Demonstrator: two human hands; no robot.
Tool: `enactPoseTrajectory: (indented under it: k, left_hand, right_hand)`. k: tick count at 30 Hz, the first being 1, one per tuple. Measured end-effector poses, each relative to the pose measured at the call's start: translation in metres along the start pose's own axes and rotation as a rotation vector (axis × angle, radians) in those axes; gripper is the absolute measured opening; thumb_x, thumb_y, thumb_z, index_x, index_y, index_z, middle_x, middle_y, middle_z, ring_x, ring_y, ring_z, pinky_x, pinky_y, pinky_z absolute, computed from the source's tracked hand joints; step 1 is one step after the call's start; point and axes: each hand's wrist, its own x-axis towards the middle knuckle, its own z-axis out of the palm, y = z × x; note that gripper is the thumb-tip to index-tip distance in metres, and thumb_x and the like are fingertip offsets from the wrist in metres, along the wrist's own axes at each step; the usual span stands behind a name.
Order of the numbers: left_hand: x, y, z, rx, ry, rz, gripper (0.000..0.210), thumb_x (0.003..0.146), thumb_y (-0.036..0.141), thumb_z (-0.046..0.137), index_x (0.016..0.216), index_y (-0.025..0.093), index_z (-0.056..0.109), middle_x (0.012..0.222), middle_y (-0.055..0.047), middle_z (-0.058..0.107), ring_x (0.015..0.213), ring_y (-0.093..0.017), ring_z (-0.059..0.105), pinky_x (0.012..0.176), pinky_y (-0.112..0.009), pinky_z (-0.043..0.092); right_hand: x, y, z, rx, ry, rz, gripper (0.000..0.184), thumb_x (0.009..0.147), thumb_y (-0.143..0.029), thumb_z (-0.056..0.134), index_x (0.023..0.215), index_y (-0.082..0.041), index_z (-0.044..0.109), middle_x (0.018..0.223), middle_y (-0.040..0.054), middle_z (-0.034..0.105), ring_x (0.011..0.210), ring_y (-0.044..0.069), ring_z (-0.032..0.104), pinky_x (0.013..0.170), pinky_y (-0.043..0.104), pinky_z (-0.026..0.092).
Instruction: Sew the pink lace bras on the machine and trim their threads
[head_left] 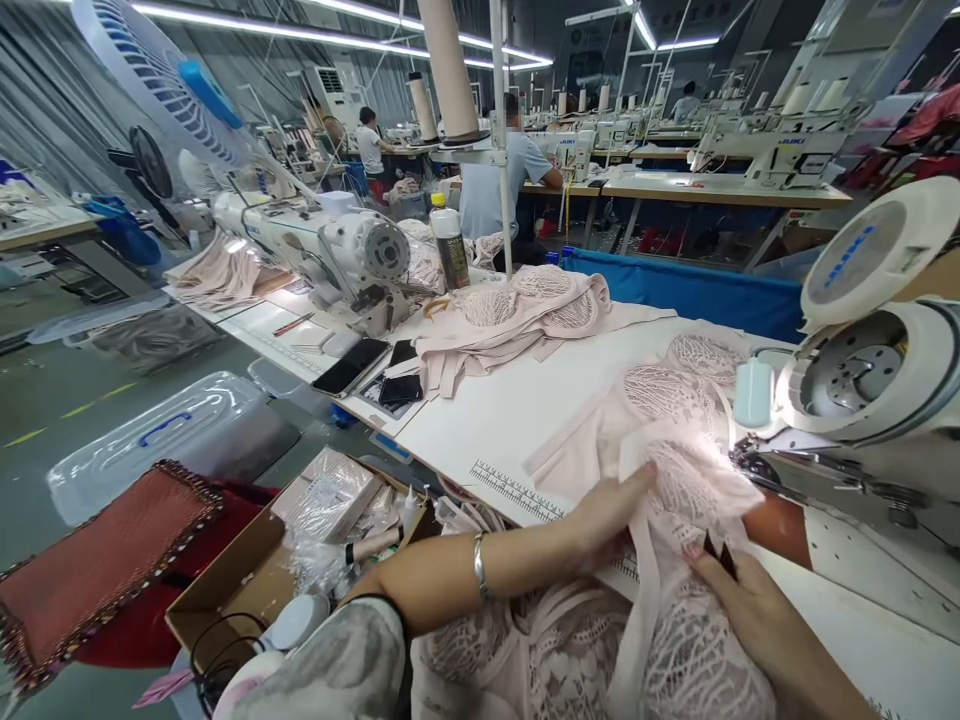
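A pale pink lace bra point(679, 480) lies partly on the table beside the sewing machine's point(847, 400) lit needle area. My left hand point(615, 510), with a bangle on the wrist, is closed on the bra's fabric edge, its thumb and fingers pinching the cloth. My right hand point(739, 590) is closed around small dark snips point(718, 555), their two pointed tips showing above the fingers; its fingertips also touch the bra. More lace bra pieces point(570, 640) hang over my lap, below both hands.
Farther along the white table point(480, 420) lie a pile of pink bras point(525, 310), a phone point(351, 366) and a second sewing machine point(315, 240). A spray can point(450, 245) stands behind. A cardboard box point(225, 570) of supplies sits left of my arm. Other people work beyond.
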Motion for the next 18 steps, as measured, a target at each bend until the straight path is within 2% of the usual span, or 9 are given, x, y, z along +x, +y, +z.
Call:
enactPoseTrajectory:
  k: [3,6,8,10,13,14,15,17,18]
  left_hand:
    - [0.013,0.008,-0.003,0.214,0.151,0.204,0.053,0.090,0.043,0.068,0.129,0.008,0.060,0.122,-0.019,0.071,0.110,-0.031,0.070,0.097,-0.043,0.057]
    - [0.021,0.016,-0.008,0.567,0.159,0.373,0.042,0.094,0.043,0.062,0.119,0.009,0.066,0.113,-0.016,0.075,0.103,-0.028,0.073,0.091,-0.038,0.060]
    - [0.024,0.030,-0.013,0.780,0.164,0.422,0.030,0.095,0.034,0.061,0.111,0.010,0.068,0.106,-0.014,0.077,0.101,-0.027,0.074,0.092,-0.040,0.060]
    - [0.032,0.053,-0.023,0.863,0.177,0.451,0.027,0.084,0.020,0.069,0.110,0.013,0.066,0.120,-0.014,0.073,0.124,-0.031,0.063,0.111,-0.047,0.047]
    - [0.051,0.087,-0.041,0.970,0.229,0.512,0.045,0.071,0.003,0.068,0.114,0.012,0.061,0.149,-0.020,0.051,0.152,-0.034,0.028,0.127,-0.052,0.017]
    - [0.058,0.094,-0.047,0.995,0.267,0.521,0.049,0.068,0.002,0.068,0.116,0.009,0.058,0.156,-0.024,0.039,0.155,-0.038,0.015,0.127,-0.057,0.008]
    - [0.063,0.097,-0.052,1.043,0.364,0.544,0.053,0.067,0.002,0.070,0.117,0.008,0.056,0.160,-0.027,0.030,0.155,-0.042,0.007,0.124,-0.064,0.002]
    - [0.067,0.092,-0.059,1.261,0.617,0.736,0.055,0.070,0.006,0.072,0.121,0.010,0.053,0.160,-0.027,0.027,0.152,-0.046,0.014,0.121,-0.071,0.009]
    - [0.067,0.084,-0.060,1.372,0.623,0.873,0.051,0.075,0.008,0.069,0.123,0.011,0.052,0.157,-0.027,0.031,0.150,-0.046,0.020,0.118,-0.073,0.014]
  right_hand:
    - [-0.001,0.010,0.004,-0.277,0.037,-0.120,0.041,0.084,-0.055,0.046,0.054,-0.027,0.040,0.051,0.0019,0.054,0.050,0.021,0.054,0.049,0.030,0.038]
    - [-0.003,0.012,0.010,-0.447,0.119,-0.114,0.035,0.084,-0.047,0.044,0.056,-0.027,0.044,0.048,0.0026,0.052,0.048,0.022,0.052,0.050,0.031,0.033]
    - [-0.008,0.007,0.010,-0.494,0.101,-0.092,0.036,0.089,-0.045,0.041,0.060,-0.026,0.048,0.050,0.0034,0.055,0.051,0.023,0.056,0.053,0.031,0.033]
    - [-0.014,0.001,0.007,-0.538,0.067,-0.062,0.033,0.094,-0.042,0.039,0.070,-0.025,0.054,0.057,0.0041,0.062,0.057,0.024,0.061,0.056,0.030,0.034]
    - [-0.024,-0.001,0.001,-0.621,0.019,-0.025,0.023,0.097,-0.026,0.041,0.084,-0.021,0.060,0.079,0.0077,0.073,0.070,0.024,0.067,0.059,0.028,0.034]
    - [-0.026,0.000,-0.002,-0.663,0.008,-0.008,0.023,0.097,-0.020,0.041,0.089,-0.021,0.062,0.084,0.0081,0.075,0.072,0.023,0.067,0.059,0.028,0.032]
    - [-0.029,0.001,-0.004,-0.714,0.001,0.011,0.024,0.097,-0.015,0.040,0.093,-0.020,0.063,0.085,0.0080,0.075,0.071,0.022,0.067,0.057,0.028,0.030]
    - [-0.031,0.000,-0.011,-0.817,-0.011,0.046,0.028,0.097,-0.011,0.039,0.104,-0.020,0.064,0.078,0.0059,0.073,0.065,0.021,0.063,0.054,0.028,0.024]
    - [-0.031,-0.002,-0.016,-0.858,-0.021,0.052,0.029,0.097,-0.011,0.039,0.108,-0.020,0.064,0.074,0.0048,0.071,0.062,0.020,0.061,0.053,0.028,0.022]
